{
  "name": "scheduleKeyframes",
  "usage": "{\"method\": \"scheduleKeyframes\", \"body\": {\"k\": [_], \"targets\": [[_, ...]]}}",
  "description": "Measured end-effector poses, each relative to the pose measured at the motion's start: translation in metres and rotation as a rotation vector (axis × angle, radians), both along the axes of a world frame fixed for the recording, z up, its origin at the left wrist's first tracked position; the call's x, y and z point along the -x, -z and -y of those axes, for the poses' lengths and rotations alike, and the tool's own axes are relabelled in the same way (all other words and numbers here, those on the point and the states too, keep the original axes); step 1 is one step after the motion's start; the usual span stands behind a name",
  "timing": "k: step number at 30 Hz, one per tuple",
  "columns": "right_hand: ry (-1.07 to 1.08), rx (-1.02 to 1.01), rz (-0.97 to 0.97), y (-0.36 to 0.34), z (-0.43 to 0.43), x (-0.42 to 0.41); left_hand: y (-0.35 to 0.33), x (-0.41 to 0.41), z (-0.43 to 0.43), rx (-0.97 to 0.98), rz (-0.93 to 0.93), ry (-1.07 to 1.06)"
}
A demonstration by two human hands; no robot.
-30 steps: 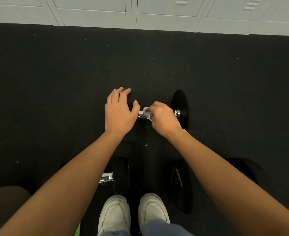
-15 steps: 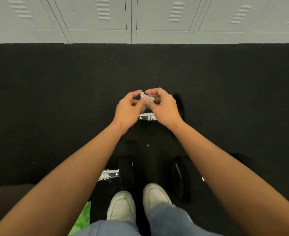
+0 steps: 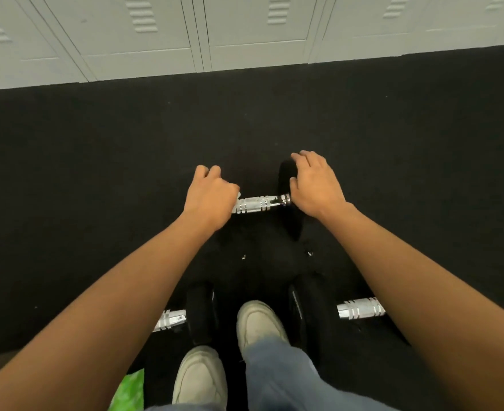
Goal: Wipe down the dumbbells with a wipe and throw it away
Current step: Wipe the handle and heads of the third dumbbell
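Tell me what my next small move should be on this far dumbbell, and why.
Probably slide the left hand with the wipe rightward along the chrome handle. The wipe peeks out at the handle's left end, the rest of the handle lies bare, and the right hand rests on the black weight at the other end, seemingly steadying it.

The wipe (image 3: 238,197) has passed to the left hand (image 3: 212,197) (fingers curled); the right hand (image 3: 316,185) now rests on the far dumbbell (image 3: 256,204).

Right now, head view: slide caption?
Left hand grips wipe at dumbbell handle; right hand rests on its black end.
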State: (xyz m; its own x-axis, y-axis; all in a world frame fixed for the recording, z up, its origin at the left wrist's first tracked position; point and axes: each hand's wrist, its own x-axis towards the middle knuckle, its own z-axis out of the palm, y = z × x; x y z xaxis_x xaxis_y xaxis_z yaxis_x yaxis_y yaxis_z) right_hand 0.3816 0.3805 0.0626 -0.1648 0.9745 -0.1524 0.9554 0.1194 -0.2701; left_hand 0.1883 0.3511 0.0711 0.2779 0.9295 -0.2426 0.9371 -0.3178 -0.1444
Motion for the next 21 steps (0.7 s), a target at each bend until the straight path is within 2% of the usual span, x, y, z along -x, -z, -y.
{"method": "scheduleKeyframes", "body": {"k": [3,6,12,18,21], "targets": [[0.035,0.034,-0.003,0.015,-0.005,-0.005,0.004,-0.011,-0.005,0.06,-0.143,0.037],[0.011,-0.056,0.021,0.022,-0.001,-0.003,0.005,-0.015,-0.003,0.1,-0.208,0.035],[0.044,-0.199,0.031,0.034,0.005,-0.004,0.016,-0.023,-0.006,0.108,-0.138,0.016],[0.059,-0.207,0.025,0.035,0.006,-0.006,0.014,-0.027,-0.009,0.15,-0.257,0.031],[0.072,-0.213,0.024,0.036,0.008,-0.006,0.016,-0.033,-0.014,0.164,-0.218,0.028]]}}
